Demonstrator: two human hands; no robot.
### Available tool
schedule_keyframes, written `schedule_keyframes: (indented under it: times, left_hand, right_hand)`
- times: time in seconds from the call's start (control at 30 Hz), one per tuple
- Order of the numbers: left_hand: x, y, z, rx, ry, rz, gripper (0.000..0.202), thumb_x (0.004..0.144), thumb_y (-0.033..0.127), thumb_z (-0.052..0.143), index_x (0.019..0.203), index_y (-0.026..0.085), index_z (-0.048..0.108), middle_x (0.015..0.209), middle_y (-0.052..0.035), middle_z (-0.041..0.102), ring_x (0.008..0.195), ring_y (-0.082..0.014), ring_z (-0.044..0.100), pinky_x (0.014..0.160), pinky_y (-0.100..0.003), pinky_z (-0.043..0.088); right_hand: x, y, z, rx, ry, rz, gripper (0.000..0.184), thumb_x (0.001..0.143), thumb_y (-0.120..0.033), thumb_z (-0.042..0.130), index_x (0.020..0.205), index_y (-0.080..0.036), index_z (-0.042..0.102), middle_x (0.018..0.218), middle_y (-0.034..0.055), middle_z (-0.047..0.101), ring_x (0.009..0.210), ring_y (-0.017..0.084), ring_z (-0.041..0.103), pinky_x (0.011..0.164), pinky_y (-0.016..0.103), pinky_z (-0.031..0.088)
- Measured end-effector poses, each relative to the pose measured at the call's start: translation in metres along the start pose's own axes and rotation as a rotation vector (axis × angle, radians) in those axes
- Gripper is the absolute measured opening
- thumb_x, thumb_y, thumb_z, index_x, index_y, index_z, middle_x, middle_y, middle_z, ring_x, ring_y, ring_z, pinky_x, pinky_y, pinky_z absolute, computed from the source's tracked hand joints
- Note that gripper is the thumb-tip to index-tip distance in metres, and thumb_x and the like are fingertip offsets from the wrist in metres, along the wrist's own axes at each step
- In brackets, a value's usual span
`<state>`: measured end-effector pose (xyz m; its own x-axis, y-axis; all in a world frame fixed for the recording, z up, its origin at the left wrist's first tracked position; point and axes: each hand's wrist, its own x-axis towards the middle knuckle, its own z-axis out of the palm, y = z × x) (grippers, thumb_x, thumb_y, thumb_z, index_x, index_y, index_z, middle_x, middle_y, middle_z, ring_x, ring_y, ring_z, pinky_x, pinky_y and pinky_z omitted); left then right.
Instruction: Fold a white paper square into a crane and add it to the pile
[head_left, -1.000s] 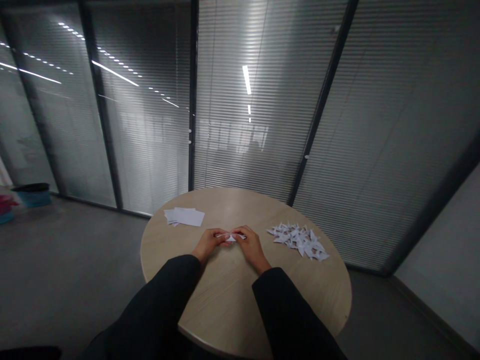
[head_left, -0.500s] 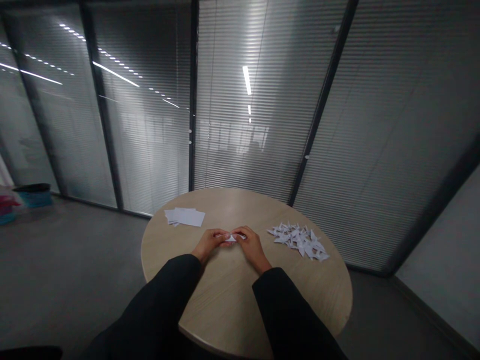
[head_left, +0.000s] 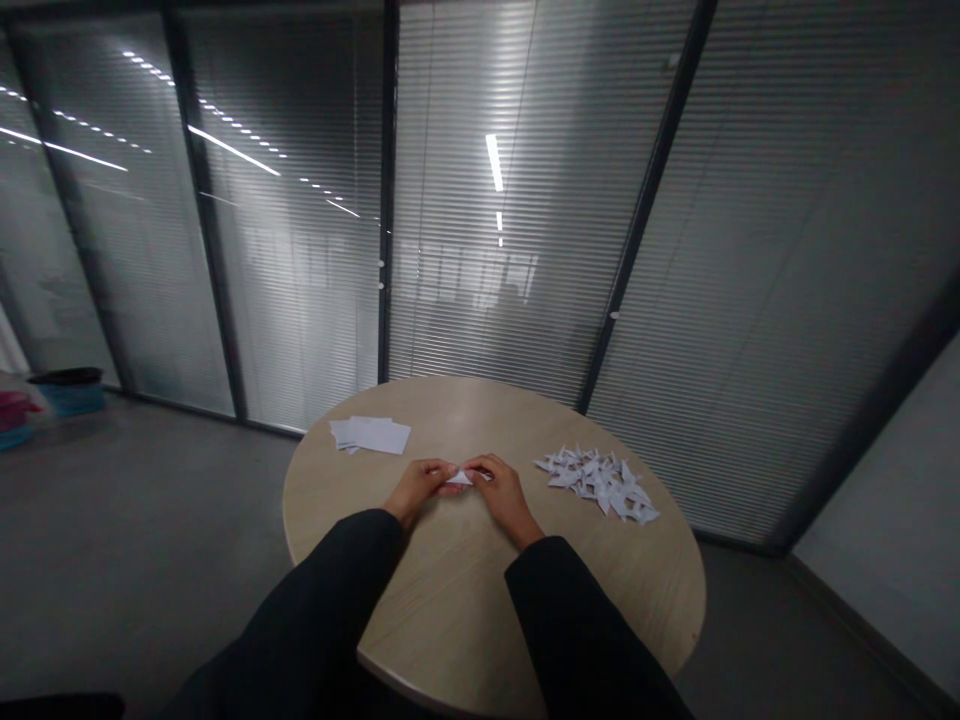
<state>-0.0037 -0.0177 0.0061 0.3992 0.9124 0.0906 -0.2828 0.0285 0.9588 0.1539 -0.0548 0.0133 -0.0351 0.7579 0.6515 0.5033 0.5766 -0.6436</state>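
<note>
A small piece of folded white paper (head_left: 460,478) is pinched between my two hands over the middle of the round table. My left hand (head_left: 421,487) is closed on its left side, with the thumb and fingertips pressed together. On the other side my right hand (head_left: 498,490) grips the paper, its fingers bent over the top. The fingers cover much of the paper, and only a small pale triangle shows. To the right lies a heap of folded paper cranes (head_left: 600,480). Some flat white paper sheets (head_left: 381,435) overlap at the back left.
The round wooden table (head_left: 450,580) has its curved edge close to my body. Behind it stands a glass partition with blinds (head_left: 495,330). A blue bin with a dark rim (head_left: 71,392) is on the floor at far left, beside something pink.
Both hands stay in nearly the same place, still closed on the paper. The visible part of the paper has shifted very slightly between the fingers.
</note>
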Motion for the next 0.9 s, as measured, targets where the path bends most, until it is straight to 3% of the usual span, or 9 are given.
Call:
schedule_keyframes:
  times: [0.9]
  left_hand:
    - [-0.0065,0.0060,0.0029,-0.042,-0.002,-0.016,0.039,0.048,0.038,0.084,0.069,0.009,0.070,0.072,-0.0073,0.069,0.068,-0.0159,0.063,0.076,-0.029,0.050]
  right_hand:
    - [-0.0002,0.0005,0.0004,-0.061,0.001,-0.016,0.017,0.076,-0.012,0.053,0.079,-0.020,0.068,0.081,0.0040,0.065,0.080,0.017,0.060,0.074,0.029,0.047]
